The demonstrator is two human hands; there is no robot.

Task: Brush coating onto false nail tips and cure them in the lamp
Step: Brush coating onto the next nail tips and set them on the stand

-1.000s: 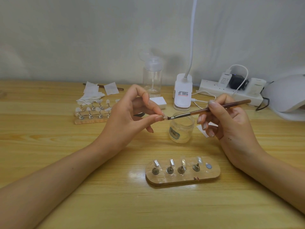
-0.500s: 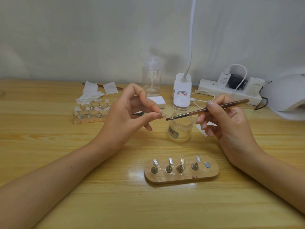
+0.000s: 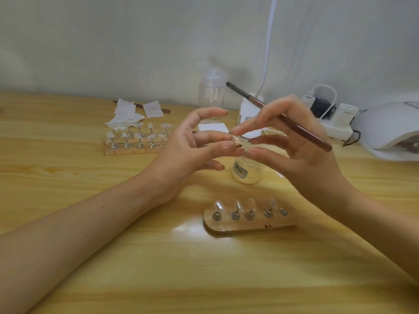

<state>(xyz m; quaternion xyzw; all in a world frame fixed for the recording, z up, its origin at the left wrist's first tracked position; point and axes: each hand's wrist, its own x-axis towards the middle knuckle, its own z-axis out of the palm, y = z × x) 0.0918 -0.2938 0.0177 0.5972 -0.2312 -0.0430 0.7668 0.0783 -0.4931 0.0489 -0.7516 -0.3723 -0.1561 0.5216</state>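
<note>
My left hand [image 3: 188, 146] pinches a small false nail tip [image 3: 235, 140] between thumb and a fingertip above the open glass jar [image 3: 246, 169]. My right hand [image 3: 297, 148] holds the brown brush [image 3: 281, 116] tucked between its fingers, bristle end up and to the left, while its index fingertip touches the nail tip. In front, an oval wooden holder [image 3: 247, 224] carries several clear tips on metal stands. The white curing lamp [image 3: 390, 130] sits at the far right.
A second wooden rack [image 3: 133, 148] with several white tips stands at the back left, beside a pile of paper wipes [image 3: 127, 116]. Behind are a clear pump bottle [image 3: 210, 94], a white desk-lamp base [image 3: 249, 114] and a power strip [image 3: 331, 123] with cables.
The brush has swung from pointing left at the tip to pointing up and back. My right hand has moved in and its fingertips now meet the nail tip held by my left hand.
</note>
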